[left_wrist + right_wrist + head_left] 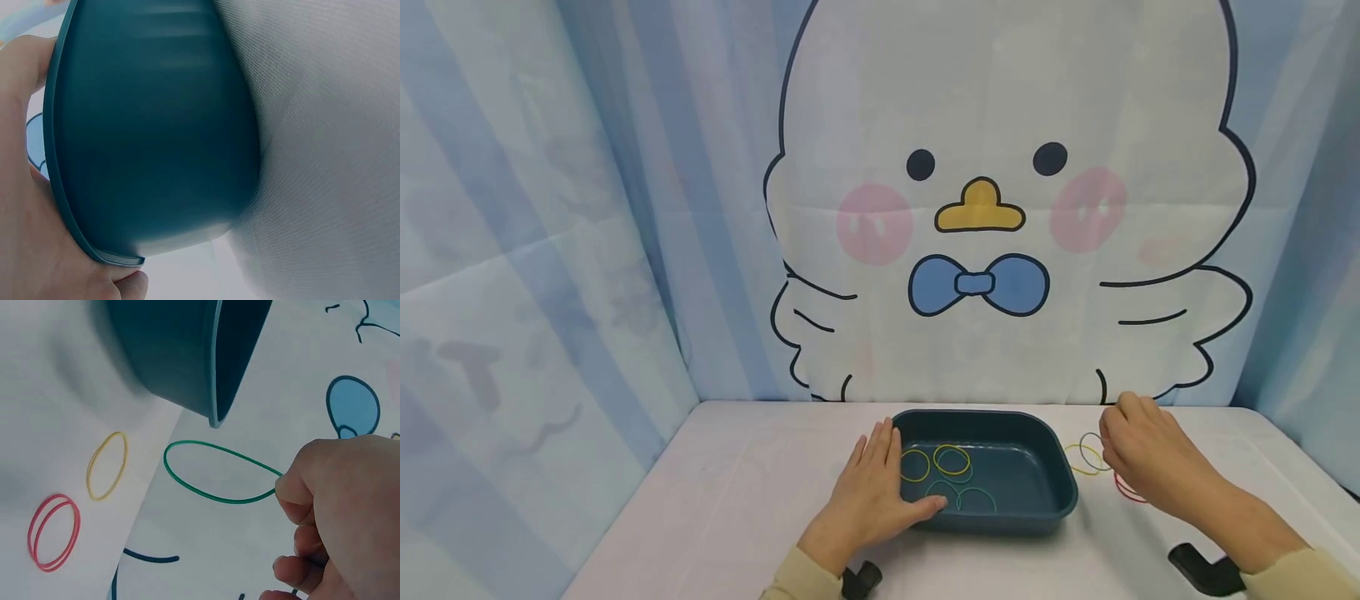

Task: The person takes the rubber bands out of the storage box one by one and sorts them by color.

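While the left end of a dark blue tray is touched by the left hand, a thin green band is held up by the right hand, out past the tray's right edge. The left hand's fingers are held straight along the tray's left rim, and its thumb is laid over the near rim. The green band is pinched between the thumb and a bent finger of the right hand, with the other fingers curled in. Its loop is pointed toward the tray, and in the right wrist view a gap is seen between the loop and the rim.

Inside the tray, yellow bands and green bands are seen on the left half of the floor, and more open room is left on the right half. On the white table, just beside the tray's right edge, a yellow band is seen, with red loops near it. Whether the red loops are one band or two cannot be told. The tray's far rim is set near the table's back edge, where a cloth with a big bird is hung. To the left of the left hand, a wide stretch of table is seen.
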The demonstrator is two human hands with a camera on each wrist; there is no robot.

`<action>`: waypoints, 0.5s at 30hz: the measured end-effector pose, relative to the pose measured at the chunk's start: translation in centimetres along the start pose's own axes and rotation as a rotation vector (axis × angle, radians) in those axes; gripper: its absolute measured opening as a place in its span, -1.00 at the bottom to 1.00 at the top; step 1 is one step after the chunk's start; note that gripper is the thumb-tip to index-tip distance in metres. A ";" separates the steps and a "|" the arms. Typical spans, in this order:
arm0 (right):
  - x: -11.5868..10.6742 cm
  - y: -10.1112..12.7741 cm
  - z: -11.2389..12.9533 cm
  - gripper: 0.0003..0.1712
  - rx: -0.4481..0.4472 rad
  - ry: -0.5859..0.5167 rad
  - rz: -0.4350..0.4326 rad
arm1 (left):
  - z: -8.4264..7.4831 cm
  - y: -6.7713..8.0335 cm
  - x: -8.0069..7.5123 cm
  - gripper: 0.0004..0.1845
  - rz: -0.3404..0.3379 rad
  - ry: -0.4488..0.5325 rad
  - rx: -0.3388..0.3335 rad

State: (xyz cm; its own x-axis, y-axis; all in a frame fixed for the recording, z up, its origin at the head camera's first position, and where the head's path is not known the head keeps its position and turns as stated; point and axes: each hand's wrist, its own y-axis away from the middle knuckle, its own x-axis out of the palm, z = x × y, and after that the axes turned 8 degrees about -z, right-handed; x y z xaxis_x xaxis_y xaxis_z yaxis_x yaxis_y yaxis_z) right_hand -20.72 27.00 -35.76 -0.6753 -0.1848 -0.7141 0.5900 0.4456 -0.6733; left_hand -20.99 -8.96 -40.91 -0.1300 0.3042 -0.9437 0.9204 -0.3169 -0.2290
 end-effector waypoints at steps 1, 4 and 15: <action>0.0 0.2 0.0 -0.71 0.010 0.001 0.015 | 0.0 0.0 0.0 0.25 0.000 0.001 0.000; 0.0 0.8 -0.1 -0.73 0.041 0.004 0.066 | 0.1 0.0 0.1 0.25 0.002 0.002 0.000; 1.1 2.8 -0.1 -0.71 0.075 0.019 0.132 | 0.1 0.1 0.2 0.25 -0.003 0.007 -0.006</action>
State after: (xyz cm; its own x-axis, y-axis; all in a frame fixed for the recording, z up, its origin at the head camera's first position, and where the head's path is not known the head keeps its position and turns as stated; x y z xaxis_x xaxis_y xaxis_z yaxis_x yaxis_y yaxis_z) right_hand -19.84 28.12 -38.44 -0.5973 -0.1118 -0.7942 0.7053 0.3982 -0.5865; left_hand -20.95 -8.99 -41.13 -0.1305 0.3113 -0.9413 0.9221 -0.3106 -0.2306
